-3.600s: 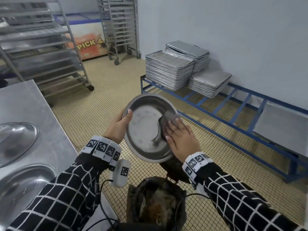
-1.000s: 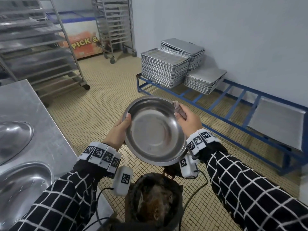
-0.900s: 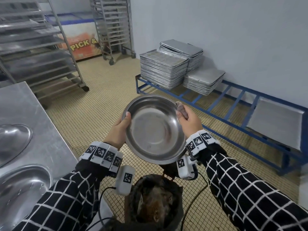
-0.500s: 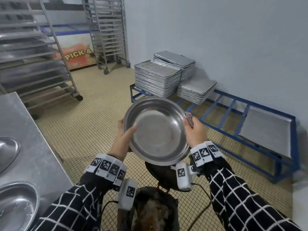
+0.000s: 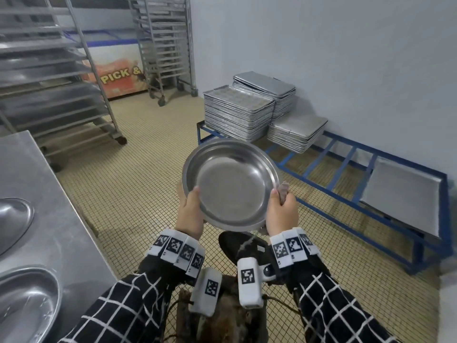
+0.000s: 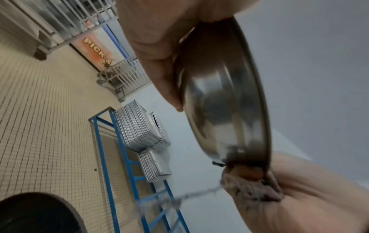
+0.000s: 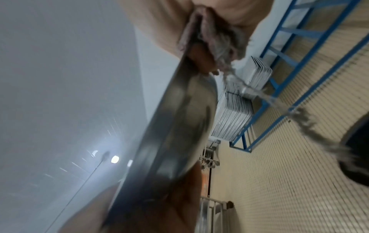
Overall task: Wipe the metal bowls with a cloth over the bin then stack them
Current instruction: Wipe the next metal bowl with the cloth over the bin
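I hold a round metal bowl (image 5: pixel 232 184) up in front of me, tilted so its shiny inside faces me, above the dirty bin (image 5: pixel 222 320) at my feet. My left hand (image 5: pixel 189 209) grips the lower left rim, thumb inside. My right hand (image 5: pixel 282 211) grips the lower right rim and pinches a greyish cloth (image 5: pixel 284 191) against it. In the left wrist view the bowl (image 6: pixel 225 97) is edge-on, with the cloth (image 6: pixel 249 189) bunched under its rim. In the right wrist view a frayed thread trails from the cloth (image 7: pixel 215 39). Two more bowls (image 5: pixel 14 219) (image 5: pixel 24 305) lie on the steel table.
The steel table (image 5: pixel 49 194) runs along my left. A blue low rack (image 5: pixel 346 169) with stacks of baking trays (image 5: pixel 237 112) stands by the wall on the right. Tall tray trolleys (image 5: pixel 61 82) stand at the back left. A dark object (image 5: pixel 242 246) lies on the tiled floor under the bowl.
My right hand left off wiping inside the bowl and took the right rim with the cloth. Both hands then slid down the rim, and the bowl rose and tilted towards me.
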Tool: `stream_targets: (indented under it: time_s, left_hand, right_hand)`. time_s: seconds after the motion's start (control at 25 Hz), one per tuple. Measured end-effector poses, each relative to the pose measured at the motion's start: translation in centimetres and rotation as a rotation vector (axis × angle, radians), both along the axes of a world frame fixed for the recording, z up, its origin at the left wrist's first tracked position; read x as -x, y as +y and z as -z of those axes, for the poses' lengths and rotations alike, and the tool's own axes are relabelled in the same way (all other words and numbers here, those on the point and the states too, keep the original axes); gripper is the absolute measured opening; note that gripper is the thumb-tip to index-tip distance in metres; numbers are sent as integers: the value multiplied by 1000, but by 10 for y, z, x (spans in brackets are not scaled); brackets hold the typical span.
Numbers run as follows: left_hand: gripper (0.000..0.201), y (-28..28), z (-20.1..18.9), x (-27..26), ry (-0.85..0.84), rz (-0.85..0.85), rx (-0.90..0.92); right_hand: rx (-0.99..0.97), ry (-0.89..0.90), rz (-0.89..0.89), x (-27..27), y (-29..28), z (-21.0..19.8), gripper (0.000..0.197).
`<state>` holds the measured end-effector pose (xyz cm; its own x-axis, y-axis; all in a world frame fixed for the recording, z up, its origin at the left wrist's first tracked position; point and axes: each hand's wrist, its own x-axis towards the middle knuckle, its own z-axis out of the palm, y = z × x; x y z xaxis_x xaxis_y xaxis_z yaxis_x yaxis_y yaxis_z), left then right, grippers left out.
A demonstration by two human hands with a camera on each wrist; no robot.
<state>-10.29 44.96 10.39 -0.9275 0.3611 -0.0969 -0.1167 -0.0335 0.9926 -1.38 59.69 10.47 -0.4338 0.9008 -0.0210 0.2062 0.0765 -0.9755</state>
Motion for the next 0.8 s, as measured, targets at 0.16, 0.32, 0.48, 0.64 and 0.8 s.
stream_targets:
  time_s: [0.16, 0.32, 0.48, 0.64, 0.8]
  left_hand:
    - [55, -8, -8, 10, -65, 137, -83]
    - [38, -28, -27, 23, -65, 221, -270]
    - [38, -22, -19, 23, -41, 4, -97]
    - [74, -4, -13, 2, 17, -24, 16]
    - [66, -10, -17, 0, 11, 88, -90]
  right_hand:
    - [-51, -37, -80, 2, 16, -5, 19]
    - [-185, -118, -380, -2, 37, -29, 17]
    - [-158, -69, -191, 4, 14, -22, 19]
    - [102, 38, -73, 14, -9, -6, 14]
    - [22, -33, -151, 7, 9, -12, 11]
